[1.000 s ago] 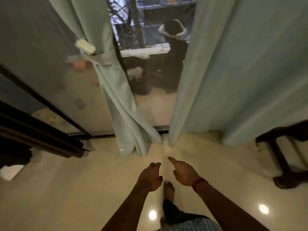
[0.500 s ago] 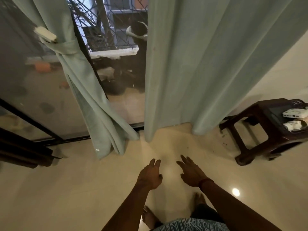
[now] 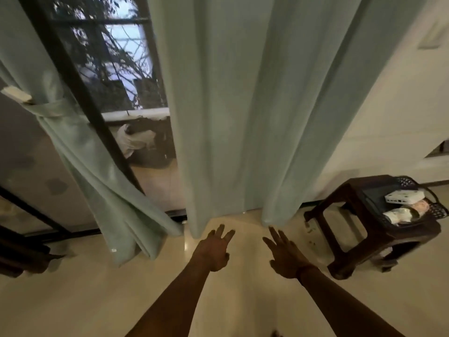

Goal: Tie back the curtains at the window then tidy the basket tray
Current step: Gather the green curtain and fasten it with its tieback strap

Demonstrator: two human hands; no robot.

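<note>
The left pale-green curtain (image 3: 80,152) is gathered at the window by a matching tieback band (image 3: 46,111). The right pale-green curtain (image 3: 245,105) hangs loose and straight down to the floor in front of me. My left hand (image 3: 215,249) and my right hand (image 3: 285,256) reach forward side by side, fingers spread, holding nothing, just short of the loose curtain's hem. A dark basket tray (image 3: 437,210) sits on a dark wooden stool (image 3: 349,229) at the right, holding a white box (image 3: 404,197) and crumpled wrappers (image 3: 401,215).
A dark window frame (image 3: 80,93) and glass run behind the curtains, with a balcony and clutter outside. A cream wall (image 3: 401,117) stands behind the stool. The glossy cream floor (image 3: 97,300) stretches under my arms. Dark furniture (image 3: 19,251) sits at the far left.
The view has swung right and closer to the loose curtain, bringing the stool and tray fully into sight. Both hands have risen and spread their fingers near the curtain hem.
</note>
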